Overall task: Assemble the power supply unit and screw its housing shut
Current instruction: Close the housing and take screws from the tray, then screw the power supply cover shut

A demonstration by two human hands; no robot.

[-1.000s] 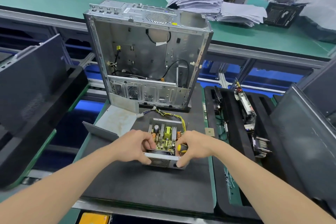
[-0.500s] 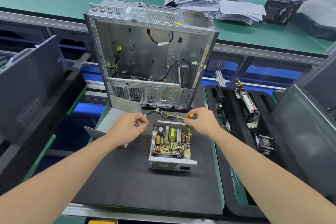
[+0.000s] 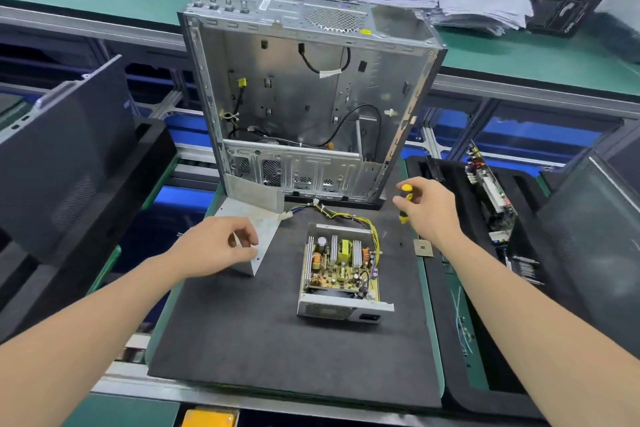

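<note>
While the left hand [image 3: 221, 246] is curling its fingers round the housing cover [image 3: 265, 230], the right hand [image 3: 429, 211] is gripping the screwdriver [image 3: 404, 201] off to the side.

Power supply unit [image 3: 341, 270] is sitting open on the black mat [image 3: 277, 340] of the tabletop, board facing up, wire bundle [image 3: 346, 217] trailing out the back toward the computer case [image 3: 304, 97]. Cover is lying just left of the unit, apart from it. Screwdriver is pointing tip-down, right of the unit, touching nothing. Cover is looking like thin bent sheet metal: I'm judging it light, stiff, sharp-edged and slick on the flats, so I'd be taking it by the folded side walls. Wires are probably needing tucking in, or the cover risks pinching them.
</note>
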